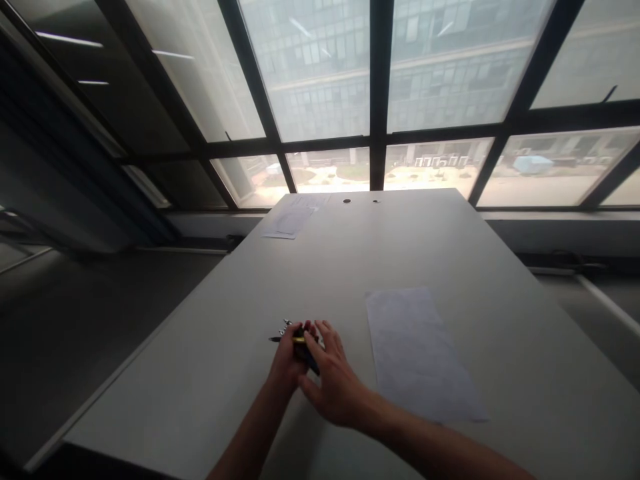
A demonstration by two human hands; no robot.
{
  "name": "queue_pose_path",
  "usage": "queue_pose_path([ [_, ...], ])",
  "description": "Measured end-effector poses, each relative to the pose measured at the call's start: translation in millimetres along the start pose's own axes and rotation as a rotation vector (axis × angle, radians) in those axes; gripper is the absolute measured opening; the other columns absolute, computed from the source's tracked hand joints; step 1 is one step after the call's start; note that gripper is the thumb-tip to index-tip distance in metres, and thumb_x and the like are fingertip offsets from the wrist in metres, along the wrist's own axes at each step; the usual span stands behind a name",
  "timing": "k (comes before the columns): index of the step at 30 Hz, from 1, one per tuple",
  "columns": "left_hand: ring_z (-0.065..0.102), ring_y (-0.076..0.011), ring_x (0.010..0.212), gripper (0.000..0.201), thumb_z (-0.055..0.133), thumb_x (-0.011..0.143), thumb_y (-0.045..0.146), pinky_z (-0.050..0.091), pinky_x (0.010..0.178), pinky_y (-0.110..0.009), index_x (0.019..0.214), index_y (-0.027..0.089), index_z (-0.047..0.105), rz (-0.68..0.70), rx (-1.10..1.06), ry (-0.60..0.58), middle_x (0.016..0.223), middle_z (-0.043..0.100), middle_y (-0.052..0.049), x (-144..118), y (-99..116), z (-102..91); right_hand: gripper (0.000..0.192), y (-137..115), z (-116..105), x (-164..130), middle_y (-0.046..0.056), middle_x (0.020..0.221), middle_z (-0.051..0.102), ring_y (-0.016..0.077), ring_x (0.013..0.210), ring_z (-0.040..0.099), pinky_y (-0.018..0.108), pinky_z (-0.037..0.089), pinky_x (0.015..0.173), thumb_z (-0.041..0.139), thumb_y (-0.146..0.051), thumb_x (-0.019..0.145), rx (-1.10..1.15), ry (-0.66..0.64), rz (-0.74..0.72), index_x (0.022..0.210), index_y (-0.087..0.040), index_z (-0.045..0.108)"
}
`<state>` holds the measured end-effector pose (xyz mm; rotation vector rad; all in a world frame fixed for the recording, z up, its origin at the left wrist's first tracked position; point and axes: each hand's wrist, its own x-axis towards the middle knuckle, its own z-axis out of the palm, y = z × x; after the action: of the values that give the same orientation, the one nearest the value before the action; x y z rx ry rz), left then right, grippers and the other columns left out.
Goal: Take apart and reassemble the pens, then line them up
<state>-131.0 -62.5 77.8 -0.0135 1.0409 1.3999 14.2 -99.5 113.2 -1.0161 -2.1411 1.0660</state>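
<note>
My left hand (pixel 286 365) is closed around a small bundle above the near middle of the table. From the bundle, a dark pen-like stick (pixel 275 339) juts out to the left with its thin end showing. Shiny silvery bits (pixel 284 327) stick out just above it. A yellow-gold piece (pixel 299 340) and a dark blue piece (pixel 311 361) show between the hands. My right hand (pixel 336 383) lies over the bundle from the right, fingers stretched out, with fingertips at the pieces. The palms and fingers hide most of what is held, so its exact kinds are unclear.
A white paper sheet (pixel 423 347) lies on the white table (pixel 210 380), right of my hands. More papers (pixel 287 221) lie at the far left, and two small dark round spots (pixel 347 201) show near the far edge. Large windows (pixel 320 73) stand beyond.
</note>
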Motion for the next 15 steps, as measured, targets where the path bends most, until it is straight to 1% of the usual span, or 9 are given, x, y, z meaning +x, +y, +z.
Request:
queue_pose_path([
  [1, 0.067, -0.0128, 0.063, 0.007, 0.059, 0.083, 0.015, 0.059, 0.067, -0.024, 0.076, 0.016, 0.061, 0.052, 0.015, -0.017, 0.067, 0.066, -0.001, 6, 12, -0.2, 0.077, 4, -2, -3, 0.013, 0.165, 0.016, 0.0293, 0.154, 0.009, 0.051, 0.020, 0.124, 0.061, -0.023, 0.083, 0.029, 0.032, -0.022, 0.155, -0.019, 0.032],
  [3, 0.060, -0.0105, 0.054, 0.010, 0.063, 0.080, 0.016, 0.056, 0.059, -0.024, 0.073, 0.017, 0.056, 0.085, 0.130, -0.081, 0.062, 0.060, 0.002, 24, 38, 1.5, 0.068, 18, -5, -9, 0.010, 0.163, 0.021, 0.0264, 0.153, 0.017, 0.050, 0.026, 0.122, 0.059, -0.024, 0.086, 0.040, 0.125, -0.028, 0.151, -0.025, 0.038],
  [5, 0.059, -0.0104, 0.054, 0.010, 0.067, 0.077, 0.020, 0.054, 0.055, -0.023, 0.078, 0.017, 0.058, 0.157, 0.384, -0.123, 0.065, 0.061, 0.002, 46, 63, 5.3, 0.058, 41, -6, -16, 0.011, 0.159, 0.030, 0.0273, 0.149, 0.025, 0.051, 0.030, 0.120, 0.058, -0.024, 0.087, -0.037, 0.200, -0.009, 0.144, -0.026, 0.047],
  [7, 0.062, -0.0126, 0.058, 0.014, 0.067, 0.076, 0.025, 0.053, 0.056, -0.024, 0.085, 0.016, 0.061, 0.323, 0.746, -0.045, 0.069, 0.063, 0.000, 72, 86, 9.8, 0.051, 69, -8, -26, 0.013, 0.152, 0.039, 0.0301, 0.146, 0.032, 0.053, 0.034, 0.117, 0.058, -0.022, 0.087, -0.161, 0.253, 0.044, 0.138, -0.024, 0.053],
  [8, 0.064, -0.0148, 0.060, 0.016, 0.065, 0.076, 0.026, 0.054, 0.057, -0.026, 0.087, 0.015, 0.062, 0.376, 1.000, 0.019, 0.070, 0.064, -0.002, 85, 96, 11.7, 0.049, 84, -10, -32, 0.015, 0.150, 0.043, 0.0321, 0.144, 0.035, 0.055, 0.034, 0.116, 0.057, -0.022, 0.087, -0.236, 0.292, 0.083, 0.136, -0.023, 0.055],
  [9, 0.066, -0.0177, 0.063, 0.017, 0.064, 0.075, 0.027, 0.055, 0.059, -0.028, 0.086, 0.015, 0.063, 0.390, 1.266, 0.075, 0.070, 0.066, -0.003, 97, 105, 13.3, 0.048, 99, -12, -38, 0.016, 0.148, 0.044, 0.0343, 0.143, 0.036, 0.057, 0.034, 0.115, 0.057, -0.020, 0.087, -0.320, 0.342, 0.128, 0.135, -0.023, 0.056],
  [12, 0.070, -0.0286, 0.080, 0.015, 0.069, 0.065, 0.022, 0.055, 0.067, -0.035, 0.077, 0.016, 0.062, 0.419, 1.459, 0.163, 0.072, 0.068, -0.009, 129, 122, 16.4, 0.047, 133, -22, -57, 0.017, 0.148, 0.046, 0.0373, 0.141, 0.037, 0.060, 0.032, 0.113, 0.056, -0.021, 0.087, -0.544, 0.427, 0.197, 0.134, -0.024, 0.056],
  [14, 0.069, -0.0325, 0.096, 0.022, 0.070, 0.064, 0.021, 0.054, 0.077, -0.038, 0.084, 0.017, 0.062, 0.486, 1.593, 0.224, 0.086, 0.072, -0.013, 144, 124, 18.4, 0.044, 146, -28, -65, 0.018, 0.145, 0.048, 0.0388, 0.138, 0.040, 0.060, 0.034, 0.110, 0.056, -0.025, 0.088, -0.631, 0.456, 0.239, 0.133, -0.024, 0.057],
  [15, 0.068, -0.0332, 0.102, 0.028, 0.070, 0.065, 0.022, 0.053, 0.081, -0.039, 0.091, 0.017, 0.061, 0.525, 1.710, 0.262, 0.094, 0.072, -0.015, 149, 122, 19.7, 0.043, 150, -31, -66, 0.019, 0.145, 0.049, 0.0390, 0.137, 0.041, 0.060, 0.034, 0.109, 0.056, -0.027, 0.089, -0.659, 0.467, 0.256, 0.132, -0.024, 0.057],
])
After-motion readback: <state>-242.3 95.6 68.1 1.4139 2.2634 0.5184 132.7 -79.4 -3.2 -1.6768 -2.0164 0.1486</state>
